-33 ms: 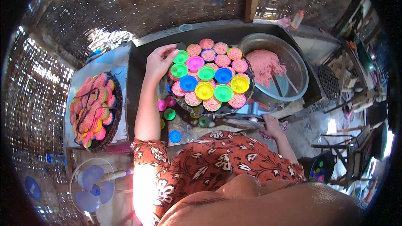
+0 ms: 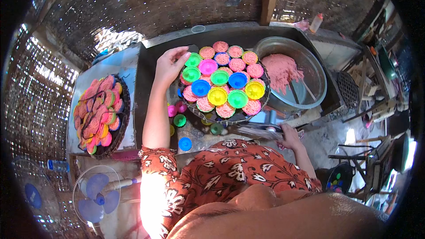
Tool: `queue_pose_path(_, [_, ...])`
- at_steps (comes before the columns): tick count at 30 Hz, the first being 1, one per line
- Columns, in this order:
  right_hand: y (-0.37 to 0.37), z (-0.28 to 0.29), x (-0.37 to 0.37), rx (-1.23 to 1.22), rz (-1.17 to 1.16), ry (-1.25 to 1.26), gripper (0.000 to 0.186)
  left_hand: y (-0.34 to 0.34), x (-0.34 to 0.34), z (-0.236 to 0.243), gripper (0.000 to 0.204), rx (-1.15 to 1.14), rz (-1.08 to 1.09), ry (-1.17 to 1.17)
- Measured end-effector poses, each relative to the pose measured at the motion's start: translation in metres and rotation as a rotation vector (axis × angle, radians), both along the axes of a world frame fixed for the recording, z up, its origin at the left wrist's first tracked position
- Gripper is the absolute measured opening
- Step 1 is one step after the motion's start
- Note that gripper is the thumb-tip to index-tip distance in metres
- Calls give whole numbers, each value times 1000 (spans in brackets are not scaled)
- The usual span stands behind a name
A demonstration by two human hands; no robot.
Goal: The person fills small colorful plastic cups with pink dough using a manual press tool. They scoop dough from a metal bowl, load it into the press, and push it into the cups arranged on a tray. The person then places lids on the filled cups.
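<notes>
My left hand is at the upper left rim of a round dark tray, fingers bent and thumb beside a green cup. The fingers seem to hold the rim. Standing on the tray are several small fluted cups filled with pink, crumbly-looking dough, and several upturned empty-looking cups in green, blue, yellow and magenta. To the lower right, my right hand is closed beside a motion-blurred grey thing; what its fingers hold is hidden. A silver-grey metal part shows between the tray and this hand.
A large basin with pink dough and utensils stands right of the tray. Loose cups, including a blue one, lie nearby. Further left is another loaded tray; below it, a fan. A bottle stands on the back ledge.
My right hand and the blurred grey thing have shifted slightly down and to the right. My left hand stays at the tray.
</notes>
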State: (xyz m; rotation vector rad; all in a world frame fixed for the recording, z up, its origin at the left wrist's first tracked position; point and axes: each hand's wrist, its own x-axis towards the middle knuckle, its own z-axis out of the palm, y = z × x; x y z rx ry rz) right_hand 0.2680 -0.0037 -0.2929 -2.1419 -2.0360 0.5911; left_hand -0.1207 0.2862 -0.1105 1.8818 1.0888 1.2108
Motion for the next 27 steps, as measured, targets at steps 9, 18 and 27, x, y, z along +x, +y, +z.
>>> queue_pose_path(9, [-75, 118, 31, 196, -222, 753, 85, -43, 24, 27, 72, -103, -577, -431])
queue_pose_path(18, [31, 193, -56, -333, 31, 1655, 74, -82, 126, 89, 100, -672, -1246, -1193])
queue_pose_path(27, [97, 238, -40, -663, -37, 1394, 63, -30, 108, 54, 68, -541, -880, -1493])
